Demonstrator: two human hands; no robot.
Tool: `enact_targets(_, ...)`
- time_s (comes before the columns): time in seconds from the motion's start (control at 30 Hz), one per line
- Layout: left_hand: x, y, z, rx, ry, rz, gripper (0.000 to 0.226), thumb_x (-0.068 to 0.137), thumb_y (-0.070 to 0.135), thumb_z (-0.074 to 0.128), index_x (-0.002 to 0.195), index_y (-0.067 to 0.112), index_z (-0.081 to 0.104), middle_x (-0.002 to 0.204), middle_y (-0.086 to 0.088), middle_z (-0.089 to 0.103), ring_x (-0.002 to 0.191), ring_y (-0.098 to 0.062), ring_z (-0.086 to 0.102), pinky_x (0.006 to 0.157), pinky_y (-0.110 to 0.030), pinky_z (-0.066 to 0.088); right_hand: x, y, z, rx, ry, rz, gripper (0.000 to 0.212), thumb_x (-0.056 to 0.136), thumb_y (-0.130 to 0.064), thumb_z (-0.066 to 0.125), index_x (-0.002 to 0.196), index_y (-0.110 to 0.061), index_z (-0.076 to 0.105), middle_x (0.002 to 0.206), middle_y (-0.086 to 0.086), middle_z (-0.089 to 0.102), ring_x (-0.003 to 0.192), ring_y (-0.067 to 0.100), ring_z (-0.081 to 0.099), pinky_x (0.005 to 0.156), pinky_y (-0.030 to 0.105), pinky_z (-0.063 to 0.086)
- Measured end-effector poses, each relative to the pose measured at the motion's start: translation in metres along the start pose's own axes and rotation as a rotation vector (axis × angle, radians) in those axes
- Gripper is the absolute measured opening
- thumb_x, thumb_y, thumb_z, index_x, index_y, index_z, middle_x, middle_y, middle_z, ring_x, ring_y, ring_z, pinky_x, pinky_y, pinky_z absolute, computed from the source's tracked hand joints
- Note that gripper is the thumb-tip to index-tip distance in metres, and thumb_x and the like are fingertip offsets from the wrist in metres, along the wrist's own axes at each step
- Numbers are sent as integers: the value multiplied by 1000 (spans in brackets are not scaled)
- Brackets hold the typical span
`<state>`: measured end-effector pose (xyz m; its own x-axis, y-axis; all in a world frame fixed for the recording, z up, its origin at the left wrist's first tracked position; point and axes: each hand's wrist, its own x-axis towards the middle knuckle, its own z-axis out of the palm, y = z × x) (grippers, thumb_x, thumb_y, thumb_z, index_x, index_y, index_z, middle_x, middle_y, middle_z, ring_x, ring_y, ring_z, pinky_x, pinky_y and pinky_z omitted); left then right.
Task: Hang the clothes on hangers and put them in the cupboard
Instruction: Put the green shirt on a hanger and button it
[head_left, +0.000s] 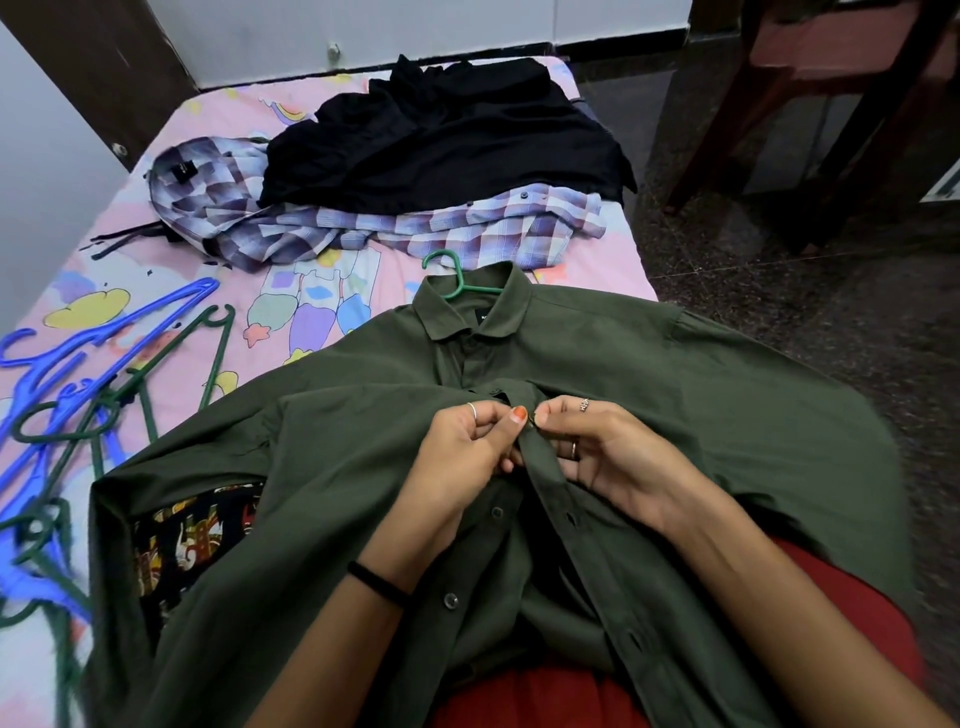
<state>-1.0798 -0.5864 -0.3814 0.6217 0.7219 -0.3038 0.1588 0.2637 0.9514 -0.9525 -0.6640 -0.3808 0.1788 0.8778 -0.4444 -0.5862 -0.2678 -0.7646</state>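
Bed (218, 291), pink sheet: green shirt (649, 395) on hanger (451, 275). Left hand (462, 452), right hand (608, 447) pinch placket, buttoning. Next: seat button, then cupboard.

I see an olive-green shirt (649, 395) on a green hanger (448, 273). Beyond it lie a purple-and-white checked shirt (332, 223) and a black garment (441, 135). The bed sheet (218, 119) is pink with cartoon prints.

Pink cartoon-print bed (218, 119) against white wall (426, 31); dark speckled floor (779, 291), wooden chair (810, 104).
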Motion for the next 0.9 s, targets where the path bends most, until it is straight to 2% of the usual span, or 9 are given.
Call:
enact_targets(0.13,1,0,-4,51,-39,11,20,97,10,53,78,6,60,56,1,59,47,-3,49,49,-13,40,3,-2,-2,-87,-10,-32,16,86,1,60,74,-9,61,71,4,64,63,13,61,61,23,55)
enact_targets(0.3,5,-4,-7,164,-45,22,25,97,12,53,74,9,58,53,0,58,44,-1,50,48,-12,38,4,3,-1,-413,136,-191,10,87,-5,67,78,-8,64,68,4,62,56,6,56,57,22,50)
enact_targets(0.37,10,-5,-6,177,-16,12,25,97,14,54,73,10,59,53,-1,58,44,-1,49,47,-11,38,3,5,-3,-658,220,-300,7,85,-17,71,83,-16,65,73,0,62,61,9,55,64,33,51)
enact_targets(0.43,17,-7,-4,193,15,-3,25,97,15,55,73,10,60,53,-3,58,45,-5,48,47,-12,38,-5,10,-2,-935,342,-429,17,81,-29,73,86,-22,59,82,-7,60,70,12,56,69,34,49)
enact_targets(0.53,31,-7,1,230,47,-17,25,96,16,57,71,10,59,52,-1,58,44,-6,50,45,-13,38,-27,18,7,-1475,557,-695,25,80,-46,59,87,-23,53,90,-5,53,82,18,53,68,35,45)
enact_targets(0.6,41,-8,4,265,58,-25,25,95,16,58,71,10,60,53,0,59,42,-2,54,42,-12,38,-38,26,9,-1651,595,-795,28,80,-47,55,83,-20,54,84,-1,53,79,23,52,66,37,44)
enact_targets(0.67,51,-9,8,326,67,-26,25,95,18,59,71,10,60,58,-2,61,41,-1,56,41,-13,39,-43,34,8,-1708,560,-772,29,76,-46,65,79,-19,54,78,-2,53,74,23,54,61,34,44)
enact_targets(0.77,66,-10,12,431,90,-2,28,95,20,59,68,13,59,62,-6,64,43,-2,59,41,-13,41,-42,40,4,-1747,525,-581,42,64,-52,78,78,-20,54,75,-5,54,70,20,59,49,26,42)
enact_targets(0.9,84,-13,13,541,106,16,30,94,21,59,66,14,59,72,-19,71,61,-22,66,51,-22,47,-27,34,0,-1731,482,-330,43,87,-52,57,111,-19,47,113,-3,51,107,21,53,71,34,47)
